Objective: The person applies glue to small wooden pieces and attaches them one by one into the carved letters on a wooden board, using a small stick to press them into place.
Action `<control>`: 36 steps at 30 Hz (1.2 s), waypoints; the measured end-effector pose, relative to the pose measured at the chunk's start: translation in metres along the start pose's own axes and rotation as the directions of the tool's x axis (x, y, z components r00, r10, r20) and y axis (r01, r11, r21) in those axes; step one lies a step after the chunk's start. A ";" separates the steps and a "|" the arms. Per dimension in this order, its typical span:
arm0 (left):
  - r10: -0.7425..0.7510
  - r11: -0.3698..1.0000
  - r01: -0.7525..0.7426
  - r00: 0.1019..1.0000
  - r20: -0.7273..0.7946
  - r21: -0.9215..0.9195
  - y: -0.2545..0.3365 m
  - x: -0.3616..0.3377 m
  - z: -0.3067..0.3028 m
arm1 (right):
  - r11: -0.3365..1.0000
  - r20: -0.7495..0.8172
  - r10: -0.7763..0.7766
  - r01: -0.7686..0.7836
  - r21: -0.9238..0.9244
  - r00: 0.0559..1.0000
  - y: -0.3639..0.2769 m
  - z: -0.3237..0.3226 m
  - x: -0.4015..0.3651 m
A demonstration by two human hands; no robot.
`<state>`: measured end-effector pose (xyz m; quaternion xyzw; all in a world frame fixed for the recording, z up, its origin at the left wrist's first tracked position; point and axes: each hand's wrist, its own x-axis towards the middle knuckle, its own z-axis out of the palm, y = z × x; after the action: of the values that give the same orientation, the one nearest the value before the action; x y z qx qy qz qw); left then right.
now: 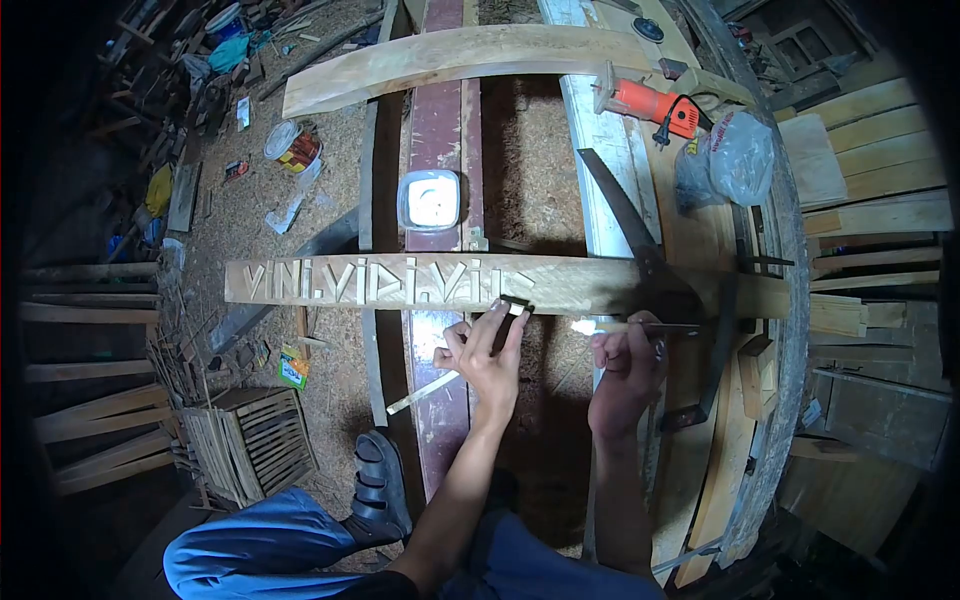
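Observation:
A long wooden board [560,290] lies crosswise, with raised letters reading "VINI.VIDI.VI" and a further curved one along its left part. At the last letter, my left hand [485,355] pinches a small dark-edged piece with a pale face [516,307] between its fingertips, right over the board's lower edge. My right hand [628,365] is closed around a thin stick-like tool [650,328], whose left end is covered in something white and bright. That end points toward the left hand. A square tub of white stuff [430,200] stands behind the board.
A handsaw [620,205] leans over the board's right part. Farther back are an orange power tool [655,105], a plastic bag [742,155] and a curved plank [460,55]. A can [292,146] and a slatted crate [250,445] stand on the littered floor at left.

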<state>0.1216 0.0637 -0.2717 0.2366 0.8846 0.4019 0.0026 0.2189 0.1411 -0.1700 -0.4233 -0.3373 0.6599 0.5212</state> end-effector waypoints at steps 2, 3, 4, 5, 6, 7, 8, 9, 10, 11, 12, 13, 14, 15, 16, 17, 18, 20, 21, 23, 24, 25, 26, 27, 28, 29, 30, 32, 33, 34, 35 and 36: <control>0.055 0.998 -0.055 0.998 0.003 -0.037 0.003 0.005 -0.010 | 1.000 0.009 0.012 -0.012 0.001 1.000 0.009 -0.003 0.008; 0.057 0.998 -0.057 0.998 0.001 -0.037 0.004 0.007 -0.016 | 1.000 0.011 0.010 -0.010 0.004 1.000 0.012 -0.005 0.011; 0.072 0.996 -0.071 0.997 0.003 -0.051 0.003 0.011 -0.023 | 0.990 0.041 -0.059 0.064 -0.130 0.997 0.016 -0.007 0.013; 0.086 0.994 -0.085 0.996 0.005 -0.063 0.003 0.015 -0.030 | 0.956 0.080 -0.123 0.140 -0.257 0.989 0.017 -0.007 0.014; 0.080 0.996 -0.079 0.997 0.017 -0.029 0.005 0.019 -0.040 | 0.957 0.081 -0.125 0.142 -0.254 0.989 0.016 -0.006 0.013; 0.091 0.995 -0.091 0.996 0.008 -0.030 0.004 0.024 -0.048 | 0.867 0.167 -0.219 0.270 -0.418 0.961 0.014 -0.004 0.012; 0.103 0.994 -0.103 0.995 -0.001 -0.031 0.001 0.029 -0.055 | 0.733 0.267 -0.291 0.393 -0.555 0.919 0.013 -0.002 0.010; 0.119 0.991 -0.120 0.993 -0.012 -0.063 -0.006 0.035 -0.059 | 0.744 0.285 -0.252 0.373 -0.555 0.925 0.011 0.000 0.007; 0.114 0.993 -0.115 0.993 -0.025 -0.032 -0.009 0.036 -0.064 | 0.744 0.286 -0.255 0.376 -0.552 0.924 0.014 0.003 0.006; 0.125 0.990 -0.126 0.992 -0.021 -0.065 -0.011 0.038 -0.069 | 0.742 0.341 -0.302 0.444 -0.502 0.890 0.020 0.004 0.005; 0.137 0.985 -0.139 0.990 -0.019 -0.099 -0.012 0.042 -0.074 | 0.734 0.394 -0.351 0.510 -0.448 0.850 0.026 0.004 0.006; 0.149 0.986 -0.149 0.989 -0.014 -0.073 -0.013 0.043 -0.077 | 0.772 0.426 -0.289 0.472 -0.427 0.858 0.027 0.002 0.006; 0.151 0.986 -0.152 0.988 -0.020 -0.075 -0.015 0.044 -0.079 | 0.771 0.429 -0.293 0.477 -0.423 0.854 0.025 -0.001 0.004; 0.145 0.983 -0.146 0.989 -0.015 -0.111 -0.016 0.044 -0.081 | 0.733 0.497 -0.291 0.525 -0.434 0.817 0.017 0.002 0.001; 0.140 0.979 -0.139 0.990 -0.008 -0.148 -0.015 0.044 -0.083 | 0.692 0.562 -0.284 0.572 -0.441 0.777 0.012 0.002 -0.001; 0.143 0.978 -0.143 0.990 -0.011 -0.153 -0.014 0.043 -0.086 | 0.700 0.600 -0.265 0.578 -0.419 0.755 0.012 -0.002 -0.001; 0.140 0.979 -0.137 0.990 0.004 -0.153 -0.011 0.043 -0.089 | 0.696 0.600 -0.272 0.584 -0.417 0.753 0.009 -0.005 -0.003; 0.144 0.977 -0.139 0.989 0.020 -0.161 -0.005 0.041 -0.095 | 0.728 0.625 -0.192 0.537 -0.427 0.757 0.001 -0.013 -0.005; 0.174 0.976 -0.166 0.984 0.045 -0.141 -0.002 0.039 -0.098 | 0.738 0.618 -0.161 0.510 -0.442 0.769 -0.001 -0.019 -0.007; 0.212 0.971 -0.202 0.975 0.069 -0.126 0.001 0.036 -0.101 | 0.761 0.545 -0.106 0.421 -0.494 0.831 0.006 -0.031 -0.008; 0.231 0.967 -0.218 0.969 0.088 -0.136 0.001 0.035 -0.102 | 0.780 0.470 -0.040 0.322 -0.537 0.882 0.007 -0.035 -0.008; 0.250 0.962 -0.233 0.962 0.109 -0.144 0.002 0.034 -0.102 | 0.750 0.421 -0.029 0.299 -0.591 0.906 0.004 -0.037 -0.009; 0.257 0.960 -0.240 0.960 0.110 -0.147 0.003 0.032 -0.101 | 0.750 0.418 -0.036 0.301 -0.589 0.908 0.007 -0.042 -0.008; 0.260 0.957 -0.240 0.959 0.115 -0.163 0.004 0.031 -0.101 | 0.757 0.378 -0.061 0.290 -0.586 0.924 0.012 -0.045 -0.006; 0.262 0.954 -0.239 0.957 0.121 -0.179 0.005 0.030 -0.101 | 0.763 0.337 -0.084 0.278 -0.583 0.938 0.015 -0.048 -0.005; 0.267 0.953 -0.243 0.956 0.121 -0.183 0.007 0.029 -0.101 | 0.721 0.303 -0.067 0.256 -0.644 0.951 0.015 -0.051 -0.005; 0.268 0.953 -0.244 0.955 0.127 -0.178 0.008 0.028 -0.100 | 0.720 0.302 -0.072 0.259 -0.644 0.951 0.016 -0.049 -0.003; 0.267 0.954 -0.243 0.954 0.133 -0.173 0.011 0.026 -0.100 | 0.760 0.169 0.021 0.094 -0.643 0.985 0.025 -0.047 0.006; 0.266 0.956 -0.242 0.954 0.140 -0.167 0.012 0.026 -0.101 | 0.764 0.186 0.043 0.088 -0.639 0.982 0.035 -0.049 0.015; 0.264 0.957 -0.241 0.953 0.146 -0.160 0.013 0.026 -0.101 | 0.764 0.187 0.045 0.086 -0.639 0.981 0.045 -0.049 0.023; 0.262 0.958 -0.239 0.954 0.145 -0.156 0.012 0.027 -0.100 | 0.777 0.216 0.040 0.105 -0.620 0.976 0.055 -0.048 0.031; 0.254 0.959 -0.230 0.957 0.142 -0.164 0.010 0.027 -0.100 | 0.790 0.245 0.036 0.122 -0.600 0.969 0.063 -0.043 0.037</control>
<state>0.0820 0.0095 -0.1921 0.3744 0.8140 0.4421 0.0424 0.2291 0.1632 -0.2512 -0.4769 -0.6032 0.5499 0.3262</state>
